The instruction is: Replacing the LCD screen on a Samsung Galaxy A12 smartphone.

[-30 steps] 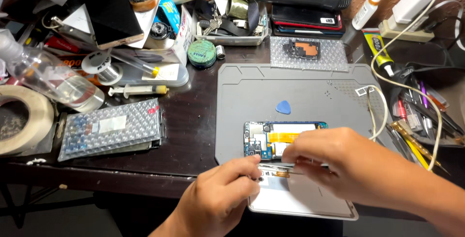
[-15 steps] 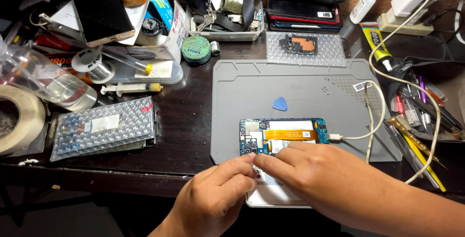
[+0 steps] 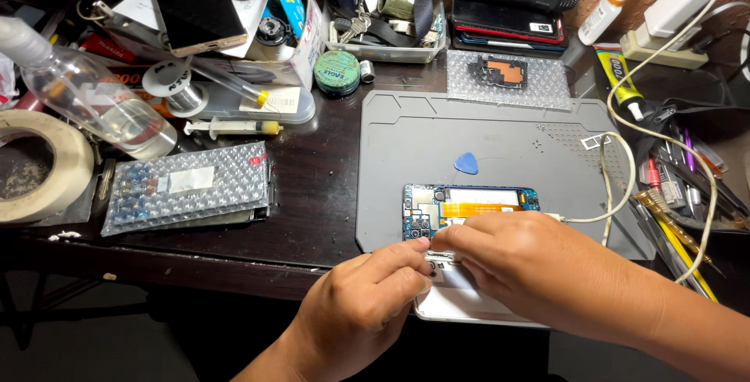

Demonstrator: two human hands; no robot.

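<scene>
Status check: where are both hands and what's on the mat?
Left hand and right hand pinch a small metal part over the opened phone. White cable plugged in. Blue pick lies clear.

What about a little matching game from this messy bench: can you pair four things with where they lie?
Things:
1. blue pick
2. tape roll
3. glue bottle
4. syringe

Places:
A. far left edge of the desk
B. on the grey mat, above the opened phone
C. back right, by the wall
D. on dark wood, left of the mat

Pairs: 1-B, 2-A, 3-C, 4-D
</scene>
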